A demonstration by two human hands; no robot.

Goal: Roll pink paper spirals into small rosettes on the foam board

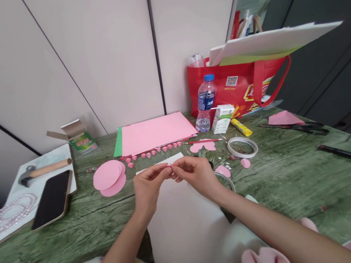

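My left hand (149, 185) and my right hand (199, 173) meet over the near middle of the table, fingertips pinched together. Between them is a small pink piece (169, 165), probably paper, mostly hidden by the fingers. Just beyond the hands runs a row of small pink rolled pieces (154, 151). A stack of pink paper circles (109, 177) lies left of my left hand. To the right of my right hand are pink petal-shaped cutouts (203, 145), a loose pink cutout (223, 171) and a roll of tape (243, 147). Under my wrists bulges a pale, soft-looking shape (187, 228).
Pink sheets (158, 132) lie at the back, beside a water bottle (206, 104), a small carton (223, 119), a glue stick (241, 127) and a red bag (241, 80). Scissors (306, 127) sit right. A phone (52, 199), hammer (45, 170) and beads (11, 215) lie left.
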